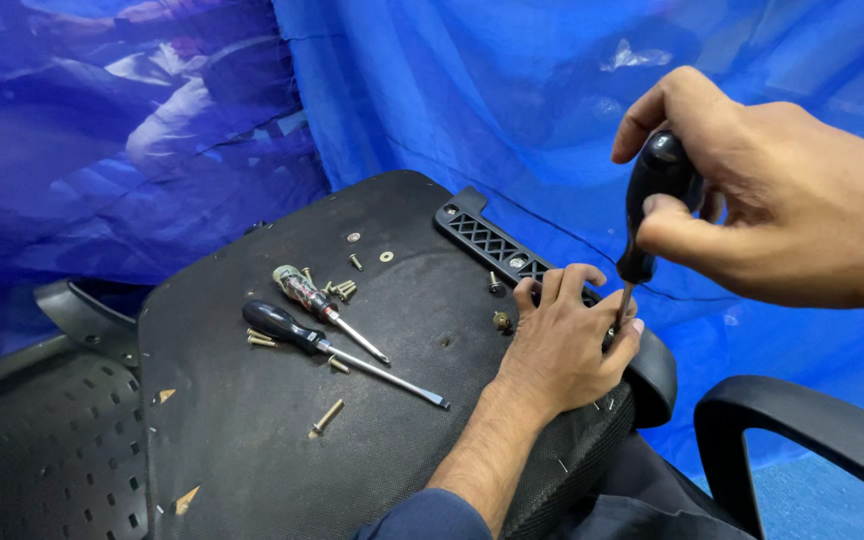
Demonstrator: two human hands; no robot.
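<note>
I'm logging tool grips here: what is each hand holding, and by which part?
The right hand grips a black-handled screwdriver by its handle. The left hand steadies its metal shaft near the tip.

**Bare Hands, One Blue Cuff**

The left hand (pixel 564 345) and right hand (pixel 752 200) are bare: no gloves, rings or watch in view. At six o'clock of the picture, a dark blue sleeve (pixel 427 518) ends at the left forearm. The right wrist shows no sleeve before the frame's three o'clock edge.
</note>
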